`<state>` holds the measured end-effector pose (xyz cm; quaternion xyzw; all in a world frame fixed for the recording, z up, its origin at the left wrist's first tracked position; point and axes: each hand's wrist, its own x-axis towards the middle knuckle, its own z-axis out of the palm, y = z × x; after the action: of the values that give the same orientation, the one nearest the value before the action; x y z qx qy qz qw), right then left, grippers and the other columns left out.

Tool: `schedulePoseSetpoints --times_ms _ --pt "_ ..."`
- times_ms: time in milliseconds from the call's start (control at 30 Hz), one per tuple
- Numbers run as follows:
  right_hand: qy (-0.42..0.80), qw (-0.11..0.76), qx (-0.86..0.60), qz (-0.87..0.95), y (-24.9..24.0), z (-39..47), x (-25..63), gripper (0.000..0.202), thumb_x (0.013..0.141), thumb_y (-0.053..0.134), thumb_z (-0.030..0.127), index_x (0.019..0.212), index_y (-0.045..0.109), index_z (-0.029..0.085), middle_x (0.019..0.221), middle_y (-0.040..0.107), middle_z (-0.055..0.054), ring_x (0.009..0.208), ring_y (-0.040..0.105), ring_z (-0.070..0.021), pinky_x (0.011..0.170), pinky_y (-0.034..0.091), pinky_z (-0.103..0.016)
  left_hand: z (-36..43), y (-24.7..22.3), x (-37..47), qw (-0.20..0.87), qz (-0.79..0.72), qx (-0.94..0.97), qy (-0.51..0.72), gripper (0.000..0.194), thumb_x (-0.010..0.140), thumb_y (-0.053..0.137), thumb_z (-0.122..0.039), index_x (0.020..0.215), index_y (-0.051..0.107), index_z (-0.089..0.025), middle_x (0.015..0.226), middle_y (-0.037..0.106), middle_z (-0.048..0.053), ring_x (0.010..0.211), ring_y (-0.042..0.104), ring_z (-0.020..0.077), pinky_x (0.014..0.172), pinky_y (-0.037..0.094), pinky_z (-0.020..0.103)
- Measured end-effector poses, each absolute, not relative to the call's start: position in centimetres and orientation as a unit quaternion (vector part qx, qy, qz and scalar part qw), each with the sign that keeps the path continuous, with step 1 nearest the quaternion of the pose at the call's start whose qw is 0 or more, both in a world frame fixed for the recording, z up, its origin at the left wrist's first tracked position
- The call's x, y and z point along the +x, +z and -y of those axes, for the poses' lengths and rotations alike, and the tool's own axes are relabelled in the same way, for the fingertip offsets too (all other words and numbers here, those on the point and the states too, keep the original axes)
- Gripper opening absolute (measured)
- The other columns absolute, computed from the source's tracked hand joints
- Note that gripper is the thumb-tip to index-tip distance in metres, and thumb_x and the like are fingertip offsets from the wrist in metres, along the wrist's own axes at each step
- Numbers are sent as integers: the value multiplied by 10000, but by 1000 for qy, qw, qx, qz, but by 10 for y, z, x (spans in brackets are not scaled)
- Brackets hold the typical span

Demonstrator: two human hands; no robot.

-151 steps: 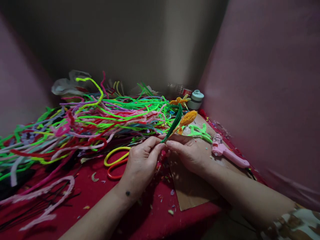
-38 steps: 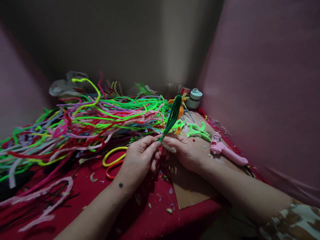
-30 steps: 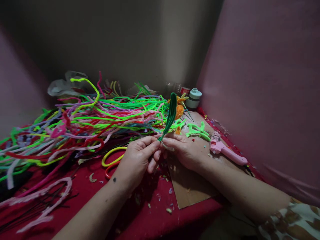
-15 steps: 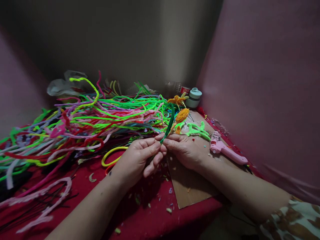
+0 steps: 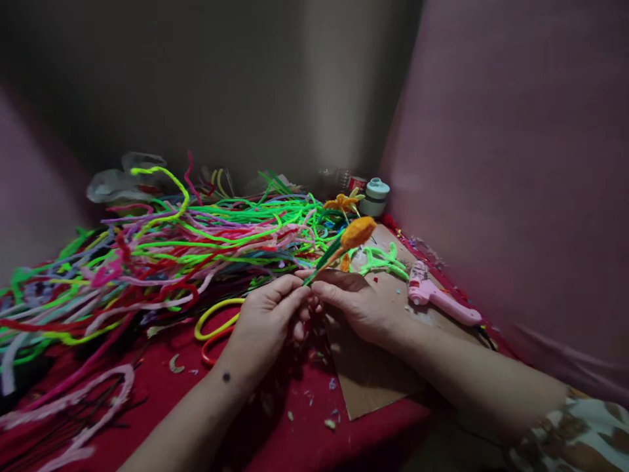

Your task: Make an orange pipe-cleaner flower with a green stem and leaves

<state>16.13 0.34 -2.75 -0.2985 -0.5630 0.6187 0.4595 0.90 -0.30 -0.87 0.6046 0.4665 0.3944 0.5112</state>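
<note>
An orange fuzzy flower bud (image 5: 358, 233) on a thin stem leans up and to the right from between my fingertips. Along its lower left side lies a dark green fuzzy leaf (image 5: 330, 253). My left hand (image 5: 270, 321) pinches the base of the leaf and stem between thumb and forefinger. Right beside it, my right hand (image 5: 361, 305) grips the same stem base, its thumb near the left thumb. The lower end of the stem is hidden by my fingers. Scissors with yellow and red handles (image 5: 216, 317) lie just left of my left wrist.
A big heap of colourful pipe cleaners (image 5: 216, 229) covers the back left of the red cloth (image 5: 289, 432). On the right, cardboard (image 5: 366, 377) bears a pink glue gun (image 5: 445, 300) and bright green fuzzy pieces (image 5: 383, 261). Behind stand another orange flower (image 5: 343, 202) and a pale-lidded jar (image 5: 375, 195).
The green leaf, upright and arched apart from the bud before, now leans right and lies against the flower's stem. Both hands have shifted slightly left in view and still pinch together.
</note>
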Motion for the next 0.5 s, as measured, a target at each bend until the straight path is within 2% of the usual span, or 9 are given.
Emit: schedulePoseSetpoints --times_ms 100,267,500 --pt "652 458 -283 534 -28 -2 161 176 837 578 340 813 650 181 681 582 13 625 527 -110 629 422 -263 2 -8 9 591 -427 555 400 237 804 577 -319 639 536 -154 504 529 -47 365 437 51 416 343 174" --pt "673 486 -292 476 -30 -4 163 91 768 652 255 750 660 166 686 597 14 620 533 -101 621 416 -251 0 -17 9 687 -348 491 408 242 830 576 -310 662 547 -139 504 518 -54 343 392 11 396 281 149" --pt "717 493 -238 431 -30 -9 162 190 657 740 211 846 725 215 730 670 6 687 586 -108 714 441 -266 -2 -24 7 807 -257 400 350 178 872 515 -260 760 579 -138 471 465 -63 290 290 -4 342 228 139"
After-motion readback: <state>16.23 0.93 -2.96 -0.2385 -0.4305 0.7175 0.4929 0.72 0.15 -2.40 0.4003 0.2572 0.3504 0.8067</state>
